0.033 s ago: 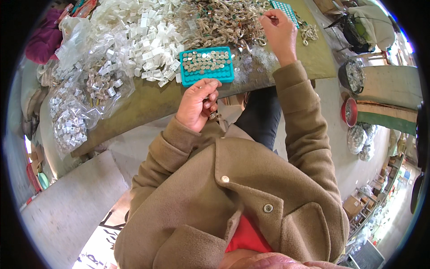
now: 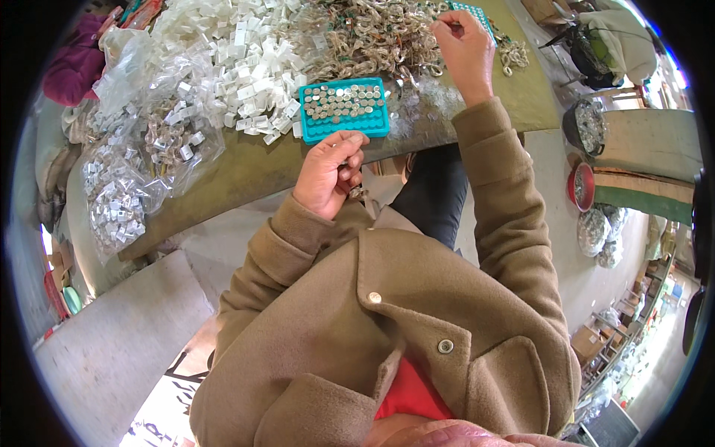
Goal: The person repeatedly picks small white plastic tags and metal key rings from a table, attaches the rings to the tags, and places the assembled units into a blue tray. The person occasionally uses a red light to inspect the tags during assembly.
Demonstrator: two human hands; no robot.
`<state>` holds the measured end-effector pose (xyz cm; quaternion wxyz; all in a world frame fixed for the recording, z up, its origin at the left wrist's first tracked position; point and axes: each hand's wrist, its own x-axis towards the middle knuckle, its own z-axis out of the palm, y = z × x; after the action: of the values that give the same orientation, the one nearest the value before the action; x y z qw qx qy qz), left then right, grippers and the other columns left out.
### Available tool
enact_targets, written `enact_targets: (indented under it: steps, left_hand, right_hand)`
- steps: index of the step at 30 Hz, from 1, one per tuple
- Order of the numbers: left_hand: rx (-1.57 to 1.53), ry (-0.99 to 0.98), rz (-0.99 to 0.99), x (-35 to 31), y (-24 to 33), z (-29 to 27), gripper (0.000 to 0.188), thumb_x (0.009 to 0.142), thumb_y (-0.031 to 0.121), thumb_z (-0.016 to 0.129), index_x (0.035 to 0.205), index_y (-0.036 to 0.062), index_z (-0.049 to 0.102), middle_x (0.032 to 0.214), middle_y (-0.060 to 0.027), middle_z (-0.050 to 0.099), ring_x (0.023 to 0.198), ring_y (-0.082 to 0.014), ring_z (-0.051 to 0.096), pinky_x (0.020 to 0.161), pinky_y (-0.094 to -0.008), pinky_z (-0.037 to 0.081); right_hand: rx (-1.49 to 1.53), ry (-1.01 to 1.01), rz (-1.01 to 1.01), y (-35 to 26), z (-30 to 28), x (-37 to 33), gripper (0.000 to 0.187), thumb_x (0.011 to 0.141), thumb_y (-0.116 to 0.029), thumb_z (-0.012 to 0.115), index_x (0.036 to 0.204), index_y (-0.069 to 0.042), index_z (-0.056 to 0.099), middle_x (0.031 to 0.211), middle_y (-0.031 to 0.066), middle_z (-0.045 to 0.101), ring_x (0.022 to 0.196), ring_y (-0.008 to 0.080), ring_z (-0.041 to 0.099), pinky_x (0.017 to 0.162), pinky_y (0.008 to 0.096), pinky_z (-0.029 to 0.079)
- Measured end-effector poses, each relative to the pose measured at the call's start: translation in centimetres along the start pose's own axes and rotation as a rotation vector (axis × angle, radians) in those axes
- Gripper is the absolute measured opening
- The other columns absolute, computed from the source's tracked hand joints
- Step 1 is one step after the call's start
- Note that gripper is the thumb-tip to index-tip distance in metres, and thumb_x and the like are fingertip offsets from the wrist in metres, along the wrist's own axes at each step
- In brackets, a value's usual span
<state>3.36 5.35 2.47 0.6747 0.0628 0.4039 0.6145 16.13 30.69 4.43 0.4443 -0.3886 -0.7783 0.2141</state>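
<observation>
My left hand [image 2: 328,173] is closed at the table's near edge, just below a teal tray [image 2: 345,139]. Small round silvery discs like button cells [image 2: 342,93] sit in most of the tray's hollows; the front row of hollows is bare. A small clear-and-metal piece [image 2: 358,192] shows under the curled fingers, too small to name. Farther off to the right, my right hand [image 2: 465,56] has its fingertips pinched together. It is beside a second teal tray [image 2: 482,21] and the pile of clear, looped pieces [image 2: 372,37]. What the fingertips hold, if anything, cannot be seen.
White box-like plastic pieces [image 2: 253,67] are heaped left of the tray. Clear plastic bags [image 2: 115,194] of similar pieces lie at the table's left edge. Small clear bits [image 2: 421,104] are scattered right of the tray. A red basin [image 2: 581,186] stands at the right.
My right hand has shifted slightly farther away, toward the second teal tray. My left hand and the near tray look the same.
</observation>
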Motion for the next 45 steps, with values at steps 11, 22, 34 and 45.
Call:
enact_targets:
  steps: [11,22,34,45]
  left_hand:
    - [0.089,0.047,0.360,-1.3,2.1,-0.2,0.013,0.096,0.014,0.063,0.102,0.0030,0.062,0.066,0.0056,0.046,0.051,-0.0021,0.035,0.048,-0.0202,0.031]
    - [0.501,0.112,0.724,-0.8,5.4,-0.2,0.036,0.092,0.009,0.065,0.128,0.0038,0.062,0.113,-0.0073,0.069,0.060,-0.0019,0.050,0.050,-0.0168,0.039]
    - [0.141,0.015,0.370,-1.1,4.2,-2.0,0.009,0.094,0.014,0.065,0.097,0.0047,0.062,0.080,-0.0004,0.064,0.057,-0.0011,0.042,0.047,-0.0167,0.031]
    - [0.147,0.201,0.478,-1.4,2.1,-1.8,0.009,0.091,0.008,0.067,0.098,0.0039,0.065,0.072,0.0046,0.056,0.054,-0.0010,0.042,0.046,-0.0174,0.028]
  right_hand:
    - [0.251,-0.400,0.009,-3.3,1.1,-0.6,0.010,0.090,-0.008,0.068,0.098,-0.001,0.067,0.085,-0.0031,0.065,0.079,0.0036,0.059,0.070,0.0198,0.047]
    - [0.687,-0.710,0.028,-8.8,2.3,-5.5,0.011,0.092,-0.001,0.063,0.103,0.001,0.065,0.098,-0.0009,0.064,0.088,0.0041,0.058,0.080,0.0207,0.049]
    - [0.424,-0.606,-0.170,-12.7,2.2,-7.7,0.016,0.086,0.000,0.062,0.102,-0.001,0.065,0.091,0.0033,0.063,0.081,0.0096,0.061,0.076,0.0250,0.051]
    - [0.494,-0.323,0.035,-12.0,4.5,-11.6,0.018,0.085,-0.003,0.070,0.103,-0.004,0.066,0.081,0.0002,0.061,0.069,0.0078,0.056,0.060,0.0234,0.046]
